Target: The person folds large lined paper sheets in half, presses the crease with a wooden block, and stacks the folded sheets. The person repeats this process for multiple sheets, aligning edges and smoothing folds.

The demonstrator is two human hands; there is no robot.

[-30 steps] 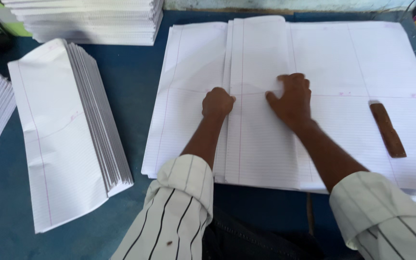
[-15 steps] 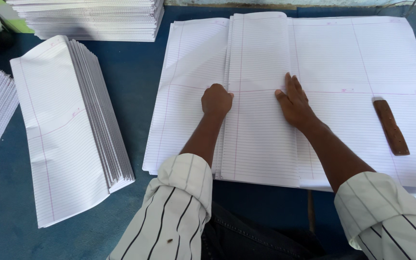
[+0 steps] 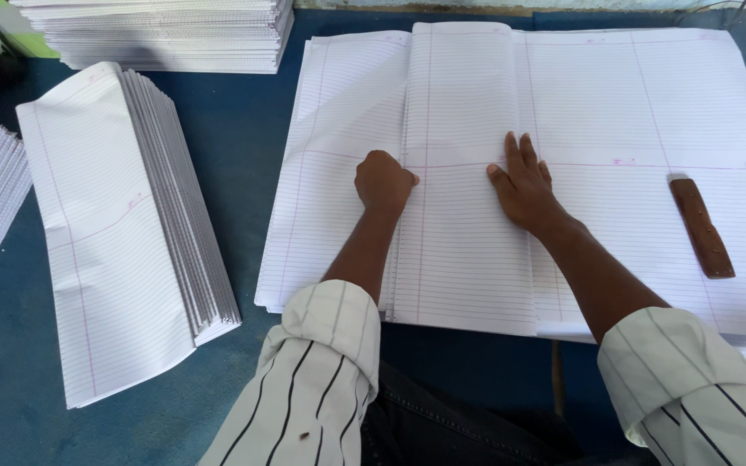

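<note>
Blue worktop (image 3: pixel 243 155) carries everything, and at its middle lies a broad stack of large ruled sheets (image 3: pixel 649 112) with a folded ruled sheet (image 3: pixel 464 233) on top, its doubled panel running from far edge to near edge. The left hand (image 3: pixel 383 183) is clenched into a fist, knuckles pressing along the left fold line; the right hand (image 3: pixel 524 183) lies flat, fingers spread, pinning the panel and grasping nothing. This looks like the creasing step; the next move likely calls for firm, even pressure along the fold. A brown wooden creasing stick (image 3: pixel 701 228) rests to the right, untouched. A pile of folded sheets (image 3: pixel 123 224) sits well to the left.
</note>
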